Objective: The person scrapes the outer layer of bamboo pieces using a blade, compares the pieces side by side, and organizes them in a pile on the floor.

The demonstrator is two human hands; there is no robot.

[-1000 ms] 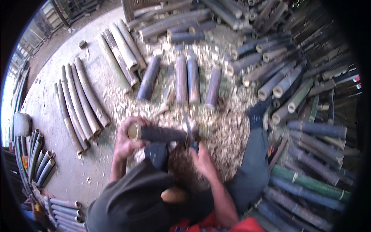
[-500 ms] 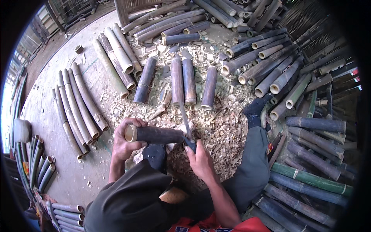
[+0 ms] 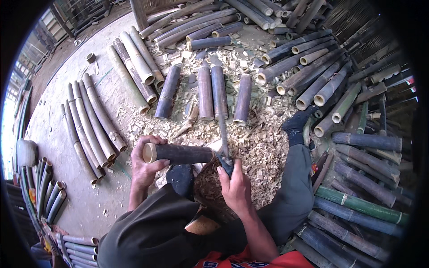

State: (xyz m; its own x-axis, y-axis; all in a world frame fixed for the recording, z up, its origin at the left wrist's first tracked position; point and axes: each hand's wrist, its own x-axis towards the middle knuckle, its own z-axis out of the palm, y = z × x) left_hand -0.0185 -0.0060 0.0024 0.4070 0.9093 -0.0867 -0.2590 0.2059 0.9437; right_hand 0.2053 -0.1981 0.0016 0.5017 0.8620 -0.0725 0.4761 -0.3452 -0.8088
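My left hand (image 3: 146, 161) grips a short dark bamboo tube (image 3: 185, 154) near its hollow, pale left end. The tube lies roughly level across in front of my knee. At its right end my right hand (image 3: 234, 183) is closed on the dark handle of a long-bladed knife (image 3: 223, 129). The blade points away from me, blurred, just beyond the tube's end. Behind the right end sits a pale wooden block (image 3: 215, 146), partly hidden by the tube and knife. Whether the blade touches the tube I cannot tell.
Wood chips (image 3: 261, 165) cover the floor around my feet. Several cut bamboo tubes (image 3: 205, 94) stand in a row ahead. Longer bamboo poles (image 3: 89, 120) lie at left. Stacked bamboo (image 3: 308, 67) fills the far right, with more poles (image 3: 357, 203) beside my right leg.
The knife and my right hand have shifted slightly right, and the blade has swung more upright, away from the tube's end. My left hand keeps its hold on the tube, which has barely moved.
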